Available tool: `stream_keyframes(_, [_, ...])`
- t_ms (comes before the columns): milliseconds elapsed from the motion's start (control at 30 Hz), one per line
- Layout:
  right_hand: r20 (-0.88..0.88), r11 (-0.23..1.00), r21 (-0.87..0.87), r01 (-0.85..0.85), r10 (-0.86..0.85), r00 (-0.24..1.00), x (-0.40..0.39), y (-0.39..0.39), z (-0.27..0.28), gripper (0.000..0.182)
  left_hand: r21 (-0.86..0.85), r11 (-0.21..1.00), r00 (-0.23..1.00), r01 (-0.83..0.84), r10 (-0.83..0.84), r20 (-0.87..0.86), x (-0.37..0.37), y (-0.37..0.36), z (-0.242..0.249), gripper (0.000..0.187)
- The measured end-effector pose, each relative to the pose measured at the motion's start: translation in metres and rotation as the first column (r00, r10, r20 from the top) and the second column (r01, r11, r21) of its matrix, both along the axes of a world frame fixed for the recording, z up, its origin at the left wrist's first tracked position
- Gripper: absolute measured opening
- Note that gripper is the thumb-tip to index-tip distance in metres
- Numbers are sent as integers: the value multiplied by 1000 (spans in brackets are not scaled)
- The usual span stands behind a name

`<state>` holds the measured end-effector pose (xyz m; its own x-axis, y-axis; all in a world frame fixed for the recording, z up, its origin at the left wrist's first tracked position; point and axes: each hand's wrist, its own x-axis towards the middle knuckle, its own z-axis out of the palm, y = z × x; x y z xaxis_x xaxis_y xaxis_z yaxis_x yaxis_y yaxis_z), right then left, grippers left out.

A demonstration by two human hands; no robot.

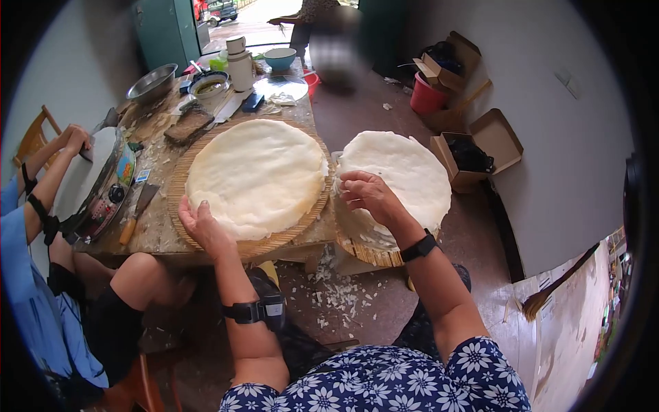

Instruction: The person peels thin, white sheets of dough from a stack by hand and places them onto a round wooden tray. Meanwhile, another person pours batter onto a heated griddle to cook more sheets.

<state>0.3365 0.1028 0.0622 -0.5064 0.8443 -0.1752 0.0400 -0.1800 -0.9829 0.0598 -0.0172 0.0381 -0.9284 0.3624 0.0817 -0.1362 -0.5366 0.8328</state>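
A round, pale, thin flatbread-like sheet (pixel 257 178) lies on a round slatted mat (pixel 180 189) in front of me. My left hand (pixel 206 226) rests at its near left edge, thumb raised and fingers stretched along the rim. To the right, a stack of similar round sheets (pixel 405 161) sits on a second slatted mat (pixel 371 253). Over the left part of this stack is my right hand (pixel 371 196), its fingers bent together in a pinch. Whatever is between those fingertips, if anything, is too small to make out.
A co-worker's hands (pixel 77 141) work at a large round pan (pixel 96 172) on the left. A scraper (pixel 141 209), bowls (pixel 209 84) and a mug (pixel 235 45) are on the table. Cardboard boxes (pixel 473 147) and a red bucket (pixel 427 95) stand right; scraps litter the floor.
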Motion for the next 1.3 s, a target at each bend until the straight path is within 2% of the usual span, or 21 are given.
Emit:
stream_keyframes(200, [37,999,-36,-2,3,999,-36,7,-14,27,-147,988,996,-41,53,78,-40,-22,-19,47])
stream_keyframes(267, [6,997,-44,58,-58,998,-41,12,-19,29,-96,993,965,73,-46,257,-47,-26,-21,47])
stream_keyframes(300, [10,997,-49,64,-64,998,-43,13,-19,31,-77,994,958,80,-56,281,-48,-29,-20,48])
stream_keyframes(333, [10,997,-50,53,-53,999,-45,14,-19,31,-77,995,959,69,-45,281,-51,-30,-21,48])
stream_keyframes(400, [123,996,-18,92,-89,988,-49,13,-17,30,-108,991,957,79,-45,285,-53,-32,-21,49])
stream_keyframes(533, [172,993,-28,111,-105,980,-52,13,-14,30,-108,987,939,119,-77,334,-52,-35,-16,48])
stream_keyframes(767, [137,992,-60,114,-105,985,-53,10,-12,28,-24,994,926,103,-87,367,-56,-31,-24,47])
stream_keyframes(833, [109,983,-106,147,-136,985,-53,10,-11,29,19,995,907,103,-101,410,-55,-30,-22,45])
stream_keyframes(933, [70,977,-159,139,-130,989,-50,15,-15,29,21,992,918,125,-123,378,-55,-29,-24,43])
stream_keyframes(1300, [57,985,-83,151,-146,988,-54,25,-12,30,-39,993,916,112,-88,391,-49,-31,-20,37])
